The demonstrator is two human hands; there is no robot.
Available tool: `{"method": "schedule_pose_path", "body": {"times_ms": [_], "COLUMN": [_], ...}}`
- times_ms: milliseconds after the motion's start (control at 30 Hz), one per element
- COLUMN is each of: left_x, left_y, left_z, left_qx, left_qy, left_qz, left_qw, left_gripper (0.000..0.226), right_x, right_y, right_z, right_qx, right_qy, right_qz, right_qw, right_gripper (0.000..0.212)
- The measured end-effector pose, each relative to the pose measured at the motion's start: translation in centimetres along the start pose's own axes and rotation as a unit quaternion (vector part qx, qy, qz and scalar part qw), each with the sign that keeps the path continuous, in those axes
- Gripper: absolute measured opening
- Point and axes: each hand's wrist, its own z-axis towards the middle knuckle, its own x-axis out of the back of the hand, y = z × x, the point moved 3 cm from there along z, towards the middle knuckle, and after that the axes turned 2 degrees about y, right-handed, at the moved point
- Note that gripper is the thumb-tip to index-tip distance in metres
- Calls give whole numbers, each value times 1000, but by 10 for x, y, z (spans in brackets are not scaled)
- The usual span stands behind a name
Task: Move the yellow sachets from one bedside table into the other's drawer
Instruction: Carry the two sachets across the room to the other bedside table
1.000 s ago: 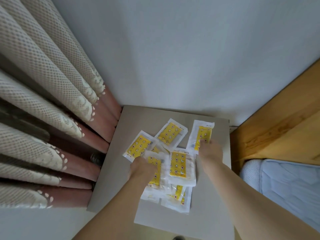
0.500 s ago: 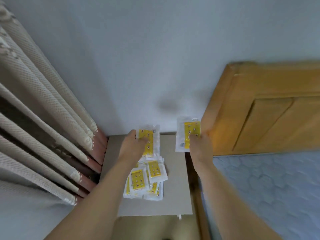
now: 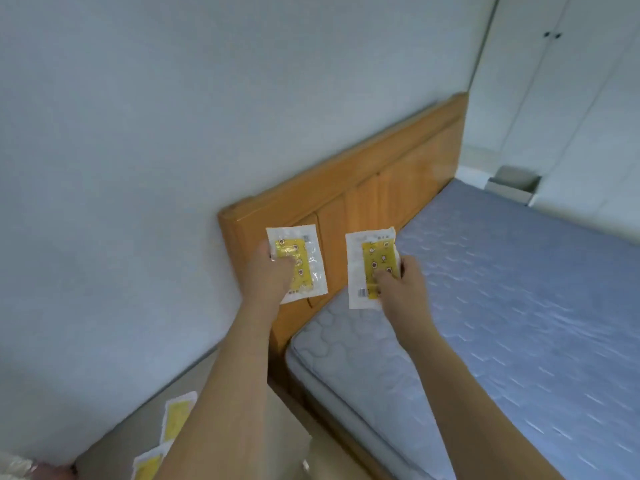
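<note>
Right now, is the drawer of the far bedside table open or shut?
Open, it seems: the drawer juts out from the far bedside table beyond the bed, though it is small and blurred.

Mid-frame, my left hand (image 3: 268, 275) pinches one yellow sachet (image 3: 301, 263), my right hand (image 3: 403, 285) another sachet (image 3: 369, 268); headboard (image 3: 363, 188) behind, mattress (image 3: 502, 306) right, more sachets (image 3: 175, 415) lower left.

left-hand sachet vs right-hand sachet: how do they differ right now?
The left-hand sachet is in front of the wooden headboard; the right-hand sachet is over the mattress. The left one leans left, the right one stands nearly upright. The right one shows a barcode at its lower edge. Both are white with yellow panels, each pinched low by one hand.
</note>
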Motion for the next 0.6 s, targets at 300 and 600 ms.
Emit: {"method": "schedule_pose_path", "body": {"times_ms": [300, 600], "left_x": [-190, -377], "left_y": [102, 137], "left_z": [-135, -405], "left_qx": [-122, -203], "left_qy": [-238, -480], "left_qz": [-5, 5], "left_qw": [964, 853], "left_gripper": [22, 25], "right_x": [254, 549], "right_y": [-20, 25], "right_z": [-34, -169], "right_qx": [31, -2], "right_qy": [232, 434], "right_qz": [31, 41], "right_qw": [972, 900], "right_gripper": [2, 7]}}
